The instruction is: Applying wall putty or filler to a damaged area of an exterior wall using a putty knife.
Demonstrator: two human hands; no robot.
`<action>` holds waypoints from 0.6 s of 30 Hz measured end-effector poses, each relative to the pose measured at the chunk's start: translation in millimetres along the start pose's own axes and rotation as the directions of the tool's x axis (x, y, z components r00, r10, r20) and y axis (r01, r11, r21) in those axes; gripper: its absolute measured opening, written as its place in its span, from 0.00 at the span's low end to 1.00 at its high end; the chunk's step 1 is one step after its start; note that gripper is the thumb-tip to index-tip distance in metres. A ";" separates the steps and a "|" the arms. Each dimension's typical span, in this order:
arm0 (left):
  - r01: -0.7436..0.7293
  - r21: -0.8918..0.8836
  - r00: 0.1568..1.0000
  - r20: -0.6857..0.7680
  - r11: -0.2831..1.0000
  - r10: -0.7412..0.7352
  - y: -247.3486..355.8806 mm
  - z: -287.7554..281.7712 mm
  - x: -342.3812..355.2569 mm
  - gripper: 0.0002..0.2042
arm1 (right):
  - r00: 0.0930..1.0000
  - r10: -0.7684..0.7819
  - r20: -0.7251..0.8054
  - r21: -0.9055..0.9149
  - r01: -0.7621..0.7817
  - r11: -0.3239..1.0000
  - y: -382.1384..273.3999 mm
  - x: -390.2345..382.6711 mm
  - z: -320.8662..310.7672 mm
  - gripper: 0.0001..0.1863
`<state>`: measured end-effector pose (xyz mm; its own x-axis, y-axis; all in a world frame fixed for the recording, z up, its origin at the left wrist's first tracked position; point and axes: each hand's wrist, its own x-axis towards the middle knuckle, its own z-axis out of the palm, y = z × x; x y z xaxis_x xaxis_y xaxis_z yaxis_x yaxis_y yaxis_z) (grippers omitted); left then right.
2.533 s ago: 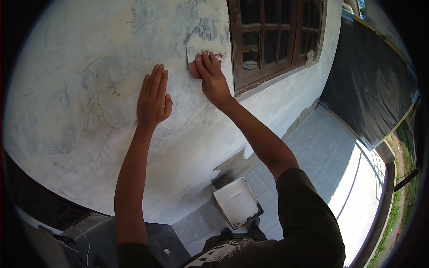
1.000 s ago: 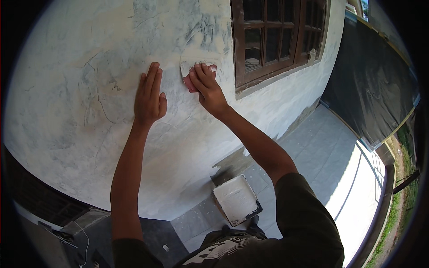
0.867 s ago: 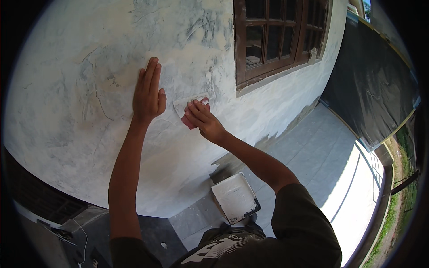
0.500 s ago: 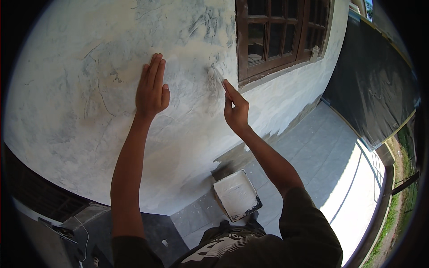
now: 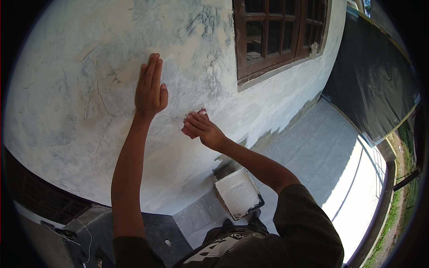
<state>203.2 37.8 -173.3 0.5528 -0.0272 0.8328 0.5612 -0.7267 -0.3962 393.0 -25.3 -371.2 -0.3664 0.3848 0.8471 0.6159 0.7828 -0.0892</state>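
My left hand (image 5: 150,94) lies flat against the patchy white wall (image 5: 67,116), fingers stretched upward and thumb a little apart. Lower and to its right, my right hand (image 5: 209,133) grips a flat red putty scraper (image 5: 188,131). Its fingers press on the scraper's face, and the scraper lies against the wall with whitish paste near its upper edge. Part of the scraper is hidden under the fingers. Below my right forearm, a dark-rimmed tray (image 5: 261,203) with a white, paste-smeared inside stands on the floor by my feet.
A brown wooden window (image 5: 272,62) is set in the wall at upper right. Grey floor tiles (image 5: 308,138) run along the wall's foot. Black sheeting (image 5: 375,76) hangs at far right. A white cable (image 5: 89,239) lies at lower left.
My right hand has swept down and left from beside the window, turning the scraper so its red face shows. My left hand keeps its place on the wall.
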 end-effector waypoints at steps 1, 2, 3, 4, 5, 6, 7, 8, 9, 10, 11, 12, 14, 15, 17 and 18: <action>-0.001 -0.005 1.000 0.000 1.000 0.001 1.3 2.5 0.7 0.30 | 0.989 0.033 0.143 0.091 -0.047 0.995 0.5 -31.6 4.5 0.33; -0.003 -0.010 1.000 -0.007 1.000 0.003 2.6 4.8 0.9 0.30 | 0.960 0.098 0.263 0.142 -0.139 0.980 0.6 -60.1 5.2 0.32; -0.004 -0.009 1.000 0.004 1.000 0.004 1.4 1.3 -2.5 0.30 | 0.948 0.164 0.273 0.210 -0.225 0.951 -3.7 -68.4 -0.8 0.31; -0.004 -0.007 1.000 0.015 1.000 0.004 -1.1 -1.5 -4.9 0.30 | 0.975 0.176 0.139 0.243 -0.206 0.948 2.4 -67.6 -4.3 0.30; -0.002 -0.002 1.000 0.013 1.000 0.002 -2.8 -2.4 -4.0 0.30 | 0.982 0.191 0.006 0.269 -0.186 0.945 7.0 -57.9 -14.8 0.29; 0.001 0.010 1.000 0.024 1.000 -0.001 -2.8 -6.0 -4.3 0.30 | 0.976 0.178 -0.126 0.203 -0.150 0.968 11.4 -31.0 -32.6 0.29; 0.004 0.017 0.999 0.037 1.000 -0.005 -1.1 -8.8 -5.7 0.30 | 0.954 0.158 -0.254 0.131 -0.128 0.983 20.3 2.3 -54.7 0.29; 0.006 0.003 0.999 0.037 1.000 -0.006 1.4 -5.5 -4.5 0.30 | 0.937 0.111 -0.331 0.045 -0.102 0.994 34.9 29.7 -75.4 0.30; 0.006 0.005 1.000 0.028 1.000 -0.007 1.7 -1.8 -2.9 0.30 | 0.913 0.056 -0.404 -0.042 -0.079 0.996 52.0 53.1 -89.0 0.31; 0.006 0.009 1.000 0.018 1.000 -0.006 2.1 1.6 -1.3 0.30 | 0.916 0.017 -0.400 -0.129 -0.075 0.989 69.8 70.3 -96.1 0.33; 0.005 0.004 1.000 0.019 1.000 -0.005 3.2 4.2 0.0 0.30 | 0.920 -0.023 -0.392 -0.215 -0.067 0.974 81.8 81.1 -98.3 0.34; 0.003 0.007 1.000 0.020 1.000 -0.003 4.1 3.7 1.2 0.30 | 0.931 -0.005 -0.366 -0.189 -0.069 0.980 87.3 83.2 -88.0 0.35; 0.002 0.018 1.000 0.029 1.000 -0.002 0.6 0.1 -0.4 0.30 | 0.943 -0.008 -0.334 -0.158 -0.048 0.986 84.5 78.3 -62.7 0.34; -0.003 0.032 1.000 0.031 0.999 0.002 0.5 0.4 0.0 0.30 | 0.953 -0.017 -0.302 -0.160 -0.033 0.987 80.6 64.2 -49.9 0.35; -0.002 0.036 0.999 0.036 0.999 0.001 4.2 2.0 -0.2 0.30 | 0.980 0.001 -0.200 -0.138 -0.030 0.990 66.6 17.1 -22.5 0.34; -0.003 0.054 0.999 0.043 0.999 0.001 0.7 -2.3 -2.1 0.30 | 0.995 0.026 -0.098 -0.068 -0.032 0.997 51.6 -9.0 -9.4 0.33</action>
<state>200.9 35.7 -174.3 0.5796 0.0019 0.8149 0.5920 -0.6882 -0.4194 434.7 7.0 -378.6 -0.2802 0.3547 0.8920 0.6734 0.7348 -0.0807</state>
